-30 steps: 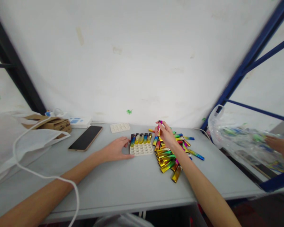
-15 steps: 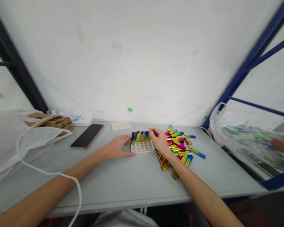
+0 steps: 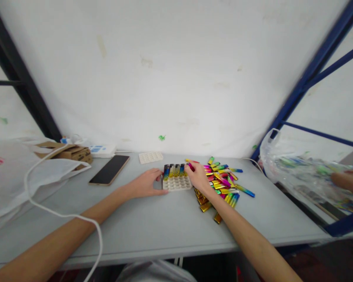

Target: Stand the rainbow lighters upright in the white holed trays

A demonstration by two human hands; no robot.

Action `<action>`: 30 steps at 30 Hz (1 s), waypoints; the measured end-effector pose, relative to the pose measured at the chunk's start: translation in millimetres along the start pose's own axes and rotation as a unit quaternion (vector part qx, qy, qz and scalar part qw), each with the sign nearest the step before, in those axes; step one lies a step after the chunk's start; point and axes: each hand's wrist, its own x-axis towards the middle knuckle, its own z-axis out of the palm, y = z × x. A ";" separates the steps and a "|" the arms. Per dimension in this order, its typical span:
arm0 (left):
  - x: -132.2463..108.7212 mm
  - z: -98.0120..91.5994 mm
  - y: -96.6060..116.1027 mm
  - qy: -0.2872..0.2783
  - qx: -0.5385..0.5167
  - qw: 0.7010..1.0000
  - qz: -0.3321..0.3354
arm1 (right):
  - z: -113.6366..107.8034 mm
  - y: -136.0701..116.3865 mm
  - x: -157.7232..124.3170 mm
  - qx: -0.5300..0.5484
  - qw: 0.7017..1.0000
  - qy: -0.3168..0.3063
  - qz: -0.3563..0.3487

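A white tray [image 3: 177, 184] with rows of round holes lies on the table. Along its back row stand several shiny lighters [image 3: 171, 171], upright, in blue, gold and silver tones. My left hand [image 3: 147, 183] grips the tray at its left side, thumb at the front corner and curled fingers by the end lighter. At the back right corner, my right hand [image 3: 197, 175] pinches a magenta lighter [image 3: 191, 167]; its lower end is hidden. Beside and partly behind that hand spreads a pile of loose metallic lighters [image 3: 222, 179] in gold, pink, green and blue.
A second white tray [image 3: 150, 157] lies near the wall. Leftward are a phone [image 3: 109, 170], a cardboard box [image 3: 76, 152], a white plastic bag [image 3: 8, 180] and a white cable [image 3: 61, 215]. Past the blue frame [image 3: 292, 94], another person's hand [image 3: 348, 184] is over clear plastic bags [image 3: 308, 172].
My right hand has brought the magenta lighter down to the tray's back row, turning it more upright. My left hand stays at the tray. The other person's hand has shifted slightly left.
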 end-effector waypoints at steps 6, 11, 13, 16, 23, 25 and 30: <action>0.4 -0.8 1.2 -0.002 0.000 1.000 -0.005 | -7.9 -12.2 -6.0 -0.047 0.996 -0.029 -0.076; 0.0 0.5 0.6 0.003 -0.008 1.000 -0.002 | -14.9 -22.7 -9.4 -0.072 0.977 -0.088 -0.178; -0.2 1.3 0.0 0.009 -0.009 1.000 -0.003 | -15.1 -23.1 -10.3 -0.092 0.969 -0.118 -0.197; -0.4 1.8 -0.4 0.010 -0.001 1.000 -0.004 | -11.4 -20.1 -11.1 -0.122 0.966 -0.154 -0.169; -0.1 2.0 -0.7 0.003 0.001 1.000 0.003 | 3.4 -10.2 -9.2 -0.105 0.974 -0.169 -0.108; -0.1 2.1 -0.5 0.005 0.000 1.000 0.002 | 5.9 -8.0 -8.6 -0.099 0.973 -0.185 -0.091; -0.2 1.8 0.0 0.002 0.002 1.000 0.001 | 12.7 -8.2 -7.8 -0.170 0.963 -0.183 -0.101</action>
